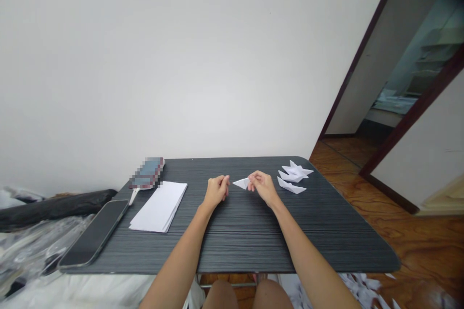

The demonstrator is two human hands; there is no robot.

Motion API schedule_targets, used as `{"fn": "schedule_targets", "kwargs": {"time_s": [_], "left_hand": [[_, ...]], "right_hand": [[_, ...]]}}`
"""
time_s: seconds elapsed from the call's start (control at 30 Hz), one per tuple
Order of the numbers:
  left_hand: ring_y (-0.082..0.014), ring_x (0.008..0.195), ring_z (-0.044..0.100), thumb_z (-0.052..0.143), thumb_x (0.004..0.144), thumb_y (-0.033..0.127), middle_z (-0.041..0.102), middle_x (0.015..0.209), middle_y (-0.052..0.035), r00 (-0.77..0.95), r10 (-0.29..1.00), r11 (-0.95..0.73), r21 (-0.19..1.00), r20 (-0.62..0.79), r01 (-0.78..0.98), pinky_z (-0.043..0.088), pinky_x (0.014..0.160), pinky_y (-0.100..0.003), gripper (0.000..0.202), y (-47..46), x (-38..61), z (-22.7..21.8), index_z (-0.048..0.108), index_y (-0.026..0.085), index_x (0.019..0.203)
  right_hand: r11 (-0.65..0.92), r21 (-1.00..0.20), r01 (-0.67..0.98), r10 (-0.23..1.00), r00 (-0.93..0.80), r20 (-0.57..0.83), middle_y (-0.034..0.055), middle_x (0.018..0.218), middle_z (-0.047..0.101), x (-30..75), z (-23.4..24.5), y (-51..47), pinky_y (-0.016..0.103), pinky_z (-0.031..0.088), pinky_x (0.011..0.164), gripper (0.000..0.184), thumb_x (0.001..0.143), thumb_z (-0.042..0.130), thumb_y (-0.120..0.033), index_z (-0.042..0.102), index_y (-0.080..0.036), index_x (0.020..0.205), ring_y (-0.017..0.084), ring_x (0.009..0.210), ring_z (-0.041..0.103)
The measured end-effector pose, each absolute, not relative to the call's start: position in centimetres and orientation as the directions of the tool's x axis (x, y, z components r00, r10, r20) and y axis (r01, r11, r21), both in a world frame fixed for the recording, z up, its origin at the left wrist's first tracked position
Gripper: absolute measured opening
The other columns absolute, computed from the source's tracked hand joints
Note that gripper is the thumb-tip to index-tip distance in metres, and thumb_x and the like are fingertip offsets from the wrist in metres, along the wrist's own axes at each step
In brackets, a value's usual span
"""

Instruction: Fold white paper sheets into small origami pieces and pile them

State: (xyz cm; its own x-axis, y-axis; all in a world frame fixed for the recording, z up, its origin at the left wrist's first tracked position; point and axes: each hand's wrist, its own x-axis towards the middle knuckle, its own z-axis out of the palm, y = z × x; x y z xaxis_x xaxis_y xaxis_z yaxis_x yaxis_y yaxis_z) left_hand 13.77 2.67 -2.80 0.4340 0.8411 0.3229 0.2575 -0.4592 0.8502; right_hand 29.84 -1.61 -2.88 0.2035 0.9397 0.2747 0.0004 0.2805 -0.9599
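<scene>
My right hand (262, 187) pinches a small piece of folded white paper (240, 183) between thumb and fingers, just above the dark table. Its pointed end reaches leftward, and its other end is hidden by the fingers. A short gap away, my left hand (216, 190) is closed with thumb against the curled fingers, and nothing shows in it. Several folded paper boats (292, 187) rest close together to the right of my right hand. Left of my left hand lies a stack of white paper sheets (159, 206).
The dark striped table (250, 246) stands against a white wall. A smartphone (94, 234) lies along its left edge, with a blurred blue-and-red packet (148, 174) behind. Clear plastic wrapping (43, 246) piles up at the left. White paper pieces (362, 287) lie on the floor, lower right.
</scene>
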Motion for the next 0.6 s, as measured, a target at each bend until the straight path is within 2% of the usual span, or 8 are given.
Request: {"fn": "schedule_targets", "kwargs": {"time_s": [0.1,0.17,0.23,0.3,0.4,0.6], "left_hand": [[-0.0109,0.037,0.053,0.044,0.075,0.044,0.061,0.057,-0.0063,0.553,0.816,-0.260,0.961,0.166,0.095,0.037,0.037,-0.019,0.041,2.9,14.0,-2.8,0.056,0.006,0.085],[-0.0159,0.052,0.060,0.054,0.070,0.040,0.064,0.070,-0.0111,0.659,0.743,-0.161,0.987,0.117,0.007,0.045,0.048,-0.024,0.048,2.7,14.2,-2.6,0.052,0.004,0.101],[-0.0190,0.064,0.062,0.059,0.066,0.036,0.065,0.080,-0.0131,0.722,0.684,-0.116,0.993,0.106,-0.036,0.048,0.061,-0.029,0.054,2.5,14.4,-2.4,0.049,0.005,0.109],[-0.0200,0.071,0.062,0.060,0.065,0.034,0.064,0.087,-0.0133,0.746,0.656,-0.124,0.991,0.114,-0.042,0.047,0.069,-0.032,0.054,2.2,14.4,-2.3,0.049,0.007,0.110],[-0.0207,0.074,0.062,0.061,0.065,0.034,0.062,0.093,-0.0129,0.735,0.662,-0.180,0.983,0.144,-0.031,0.046,0.072,-0.032,0.052,2.1,14.4,-2.2,0.051,0.009,0.110],[-0.0216,0.077,0.061,0.059,0.067,0.035,0.062,0.095,-0.0128,0.645,0.738,-0.251,0.968,0.196,-0.008,0.047,0.071,-0.033,0.053,2.4,14.5,-2.6,0.049,0.009,0.113]], "right_hand": [[0.318,-0.948,0.007,0.941,0.118,0.317,-0.0030,0.048,0.051,29.7,-2.5,-1.8,0.020,0.034,0.040,0.018,0.069,0.053,-0.033,0.050,-0.015,0.067,0.007,0.040,0.044],[0.318,-0.948,-0.012,0.947,0.056,0.317,-0.0015,0.058,0.053,29.4,-2.4,-2.0,0.020,0.037,0.043,0.017,0.068,0.055,-0.032,0.051,-0.016,0.072,0.007,0.046,0.046],[0.310,-0.950,-0.030,0.951,0.011,0.310,0.0000,0.067,0.055,29.0,-2.4,-2.1,0.020,0.041,0.049,0.019,0.067,0.057,-0.030,0.051,-0.016,0.079,0.008,0.054,0.050],[0.308,-0.951,-0.040,0.951,-0.014,0.309,0.0008,0.072,0.055,28.8,-2.5,-2.2,0.022,0.044,0.056,0.024,0.065,0.059,-0.028,0.051,-0.017,0.085,0.010,0.062,0.053],[0.315,-0.948,-0.052,0.949,-0.014,0.316,0.0017,0.075,0.056,28.8,-2.7,-2.1,0.025,0.046,0.065,0.030,0.064,0.060,-0.026,0.050,-0.017,0.090,0.012,0.070,0.055],[0.259,-0.964,-0.061,0.966,-0.003,0.260,0.0019,0.071,0.058,28.8,-2.9,-1.9,0.028,0.047,0.063,0.030,0.066,0.058,-0.027,0.052,-0.016,0.094,0.012,0.064,0.057]]}}
